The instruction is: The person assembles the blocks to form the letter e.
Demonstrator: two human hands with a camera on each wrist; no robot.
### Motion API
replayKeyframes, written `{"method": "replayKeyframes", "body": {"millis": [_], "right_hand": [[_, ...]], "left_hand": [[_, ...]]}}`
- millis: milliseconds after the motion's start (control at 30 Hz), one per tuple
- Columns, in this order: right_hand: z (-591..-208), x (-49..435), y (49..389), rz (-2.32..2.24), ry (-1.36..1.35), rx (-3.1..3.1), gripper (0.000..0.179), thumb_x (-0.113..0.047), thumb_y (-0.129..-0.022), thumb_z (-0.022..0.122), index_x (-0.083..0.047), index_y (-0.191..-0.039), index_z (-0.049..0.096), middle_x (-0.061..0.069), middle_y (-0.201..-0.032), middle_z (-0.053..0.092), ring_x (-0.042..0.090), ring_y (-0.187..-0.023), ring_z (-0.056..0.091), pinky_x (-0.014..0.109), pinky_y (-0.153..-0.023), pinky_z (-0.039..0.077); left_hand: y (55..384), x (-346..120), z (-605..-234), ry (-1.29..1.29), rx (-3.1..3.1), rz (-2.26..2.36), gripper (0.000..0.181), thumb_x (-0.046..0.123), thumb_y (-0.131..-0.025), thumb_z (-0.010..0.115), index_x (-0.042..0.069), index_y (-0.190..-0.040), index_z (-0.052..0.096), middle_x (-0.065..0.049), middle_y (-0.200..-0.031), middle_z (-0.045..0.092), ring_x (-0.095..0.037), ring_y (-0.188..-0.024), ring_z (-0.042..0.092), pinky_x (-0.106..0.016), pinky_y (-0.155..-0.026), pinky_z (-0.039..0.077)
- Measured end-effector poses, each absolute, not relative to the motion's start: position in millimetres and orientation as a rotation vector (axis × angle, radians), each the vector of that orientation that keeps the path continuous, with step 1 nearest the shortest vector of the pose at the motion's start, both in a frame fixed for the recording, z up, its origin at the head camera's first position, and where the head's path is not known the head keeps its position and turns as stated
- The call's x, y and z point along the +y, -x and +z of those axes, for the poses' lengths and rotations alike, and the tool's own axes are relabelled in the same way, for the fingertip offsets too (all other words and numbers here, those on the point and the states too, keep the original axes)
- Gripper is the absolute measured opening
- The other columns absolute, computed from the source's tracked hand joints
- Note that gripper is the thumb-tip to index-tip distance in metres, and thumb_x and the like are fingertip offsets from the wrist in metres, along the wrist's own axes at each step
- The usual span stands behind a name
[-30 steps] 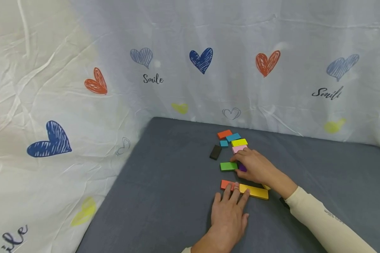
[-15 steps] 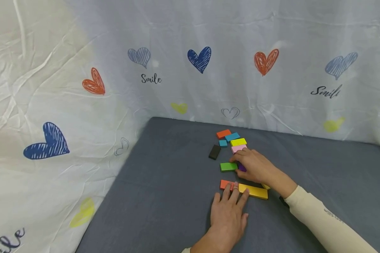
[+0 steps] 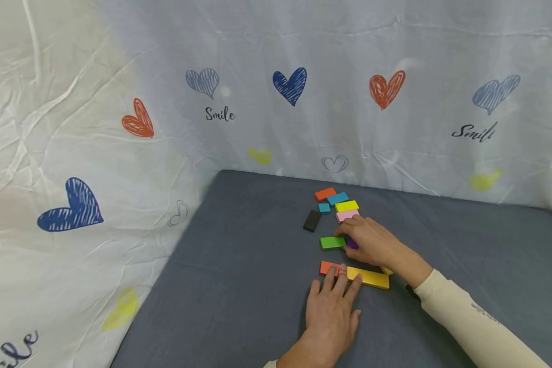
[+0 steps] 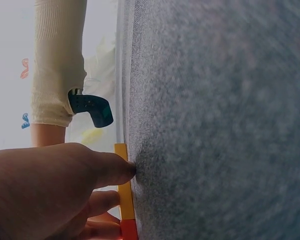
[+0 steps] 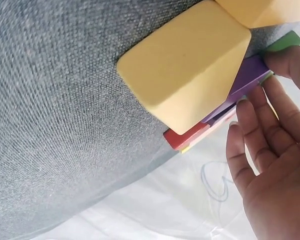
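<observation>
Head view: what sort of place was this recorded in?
Probably a small curtained-off indoor work spot, though the room beyond is hidden. A white cloth printed with hearts and "Smile" hangs around a grey tabletop, where coloured blocks lie.

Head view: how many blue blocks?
2: a small blue block left of the bright yellow block, a longer blue block beside the far orange block. The right hand may hide others.
</observation>
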State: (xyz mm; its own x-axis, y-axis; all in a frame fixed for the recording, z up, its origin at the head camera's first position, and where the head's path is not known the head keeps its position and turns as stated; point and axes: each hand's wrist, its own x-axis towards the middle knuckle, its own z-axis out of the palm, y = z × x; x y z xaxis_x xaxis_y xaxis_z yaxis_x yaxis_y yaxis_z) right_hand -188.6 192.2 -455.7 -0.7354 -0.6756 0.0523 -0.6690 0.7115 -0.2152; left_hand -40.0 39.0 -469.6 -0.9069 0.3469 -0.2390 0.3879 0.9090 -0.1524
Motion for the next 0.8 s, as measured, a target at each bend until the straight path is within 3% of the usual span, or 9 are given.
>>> {"method": "replayKeyframes", "body": {"millis": [800], "right_hand": [[-456.0,192.9,187.5,-0.355,1.068,2.877,0.041,-0.017,-0.088,0.087,-0.010,-0.127,0.075,0.004,-0.122,0.071,0.025,-0.113,0.062,0.055,-0.103,0.052]], "left_hand": [[40.6,39.9,-470.3,-0.559,2.871,-0.303,0.072,0.072,-0.104,0.041,0.052,-0.166,0.012,0.016,-0.173,0.021,-0.011,-0.160,0.021,-0.040,-0.113,0.040]]}}
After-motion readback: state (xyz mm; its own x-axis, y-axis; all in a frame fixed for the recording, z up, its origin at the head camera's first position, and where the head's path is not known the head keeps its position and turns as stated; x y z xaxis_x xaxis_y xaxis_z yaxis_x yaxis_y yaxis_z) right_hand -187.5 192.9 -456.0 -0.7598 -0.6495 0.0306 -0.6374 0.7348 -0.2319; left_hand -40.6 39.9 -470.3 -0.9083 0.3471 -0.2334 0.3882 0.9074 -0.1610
